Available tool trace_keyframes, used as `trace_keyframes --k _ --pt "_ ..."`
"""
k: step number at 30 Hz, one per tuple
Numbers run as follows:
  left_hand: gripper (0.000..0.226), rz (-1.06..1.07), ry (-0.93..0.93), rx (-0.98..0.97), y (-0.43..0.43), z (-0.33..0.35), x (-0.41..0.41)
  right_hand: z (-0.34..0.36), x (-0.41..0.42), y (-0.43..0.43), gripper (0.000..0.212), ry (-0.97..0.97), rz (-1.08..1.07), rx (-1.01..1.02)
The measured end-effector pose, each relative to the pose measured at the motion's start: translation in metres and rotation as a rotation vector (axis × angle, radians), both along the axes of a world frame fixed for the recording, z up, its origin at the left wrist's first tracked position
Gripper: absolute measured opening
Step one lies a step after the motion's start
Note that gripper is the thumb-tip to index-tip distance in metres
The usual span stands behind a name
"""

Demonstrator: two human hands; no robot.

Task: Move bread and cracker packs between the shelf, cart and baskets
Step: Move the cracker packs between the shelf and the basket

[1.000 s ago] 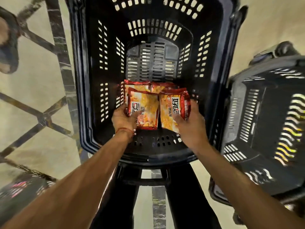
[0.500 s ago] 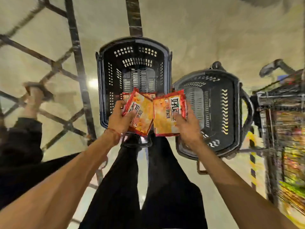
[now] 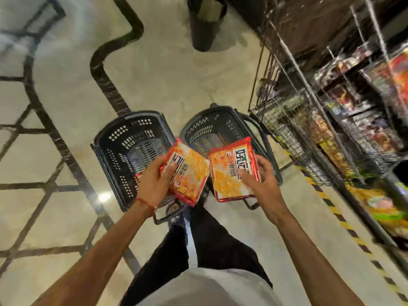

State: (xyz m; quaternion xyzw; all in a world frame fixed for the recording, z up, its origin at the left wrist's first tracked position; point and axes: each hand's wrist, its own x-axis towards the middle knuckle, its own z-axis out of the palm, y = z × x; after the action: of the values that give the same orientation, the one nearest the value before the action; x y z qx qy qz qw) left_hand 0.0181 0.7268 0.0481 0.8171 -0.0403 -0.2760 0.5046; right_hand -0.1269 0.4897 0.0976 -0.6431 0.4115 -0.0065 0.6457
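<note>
L hand (image 3: pixel 154 184) grips one red-orange cracker pack (image 3: pixel 194 173), thumb across the printed face, fingers behind. The pack is tilted, w/ its top corner toward 11 o'clock. R hand (image 3: pixel 262 180) grips a second cracker pack (image 3: pixel 229 173) w/ the same print, thumb on the front by the label, face up to the camera. The hands are apart, each clamped on its own pack. The packs' inner edges come close at centre frame; can't tell if they touch.

Both packs are in the air above two dark plastic baskets on the floor (image 3: pixel 176 74). The left basket (image 3: pixel 123 140) is at approx 9 o'clock from the packs, the right basket (image 3: pixel 209 127) at 12, side by side w/ rims near each other.

A red thread (image 3: pixel 145 203) circles the L wrist. A wire shelf (image 3: pixel 331 111) w/ colourful packets fills 1–4 o'clock, blurred. Yellow-black tape (image 3: pixel 353 235) runs along the floor at 4–5. Dark trousers (image 3: pixel 220 241) and a pale shirt (image 3: pixel 209 288) sit at 6. There's a black object (image 3: pixel 205 29) at 12, too blurred to name.
</note>
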Motion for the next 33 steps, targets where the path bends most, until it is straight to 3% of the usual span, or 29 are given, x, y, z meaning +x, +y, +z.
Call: trace_keyframes --k 3,7,11,15,19,27,33 --pt "0.016 -0.111 0.008 -0.058 -0.030 0.021 -0.017 0.018 -0.050 -0.013 0.071 -0.018 -0.115 -0.039" --pt "0.035 -0.263 0.028 -0.079 -0.082 0.041 -0.048 0.033 -0.123 -0.040 0.067 -0.039 -0.257 -0.041" --pt "0.060 -0.393 0.033 -0.086 -0.153 0.059 -0.102 0.048 -0.207 -0.075 0.046 -0.077 -0.442 -0.073" --pt "0.061 -0.561 -0.019 -0.064 -0.232 0.071 -0.180 0.059 -0.306 -0.119 0.034 -0.141 -0.585 -0.093" --pt "0.053 -0.649 -0.055 -0.097 -0.311 0.076 -0.272 0.066 -0.408 -0.167 0.038 -0.181 -0.737 -0.154" --pt "0.070 -0.945 -0.142 -0.186 -0.460 0.115 -0.411 0.091 -0.576 -0.243 0.041 -0.208 -1.040 -0.264" --pt "0.058 -1.160 -0.158 -0.308 -0.577 0.152 -0.509 0.124 -0.674 -0.295 0.038 -0.193 -1.194 -0.395"
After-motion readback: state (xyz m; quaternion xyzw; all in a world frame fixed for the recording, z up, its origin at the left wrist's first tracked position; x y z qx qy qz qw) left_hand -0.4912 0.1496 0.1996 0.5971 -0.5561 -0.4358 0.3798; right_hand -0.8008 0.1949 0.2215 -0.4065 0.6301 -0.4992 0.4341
